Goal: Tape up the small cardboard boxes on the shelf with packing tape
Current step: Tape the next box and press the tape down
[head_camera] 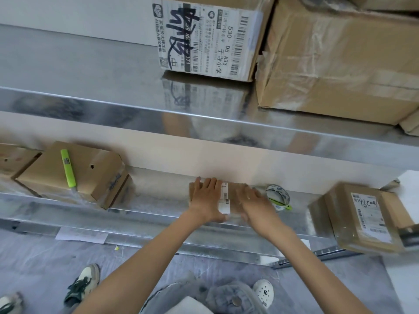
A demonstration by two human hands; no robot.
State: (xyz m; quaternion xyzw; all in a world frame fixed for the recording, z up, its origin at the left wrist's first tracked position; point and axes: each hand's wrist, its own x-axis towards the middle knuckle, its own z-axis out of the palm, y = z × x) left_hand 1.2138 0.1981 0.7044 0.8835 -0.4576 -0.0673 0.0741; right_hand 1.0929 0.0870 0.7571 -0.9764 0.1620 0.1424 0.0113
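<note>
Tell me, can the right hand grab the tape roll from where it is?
Probably yes. The right hand rests on the small box, and the tape roll sits on the shelf just to its right, with nothing between them.

Two-tier shiny metal shelving (90, 105) spans the frame. Plain pale wall (68, 10) upper left. Grey mottled floor (34, 259) along the bottom edge.

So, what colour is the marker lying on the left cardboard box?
Fluorescent yellow-green marker, best seen in the head view.
</note>
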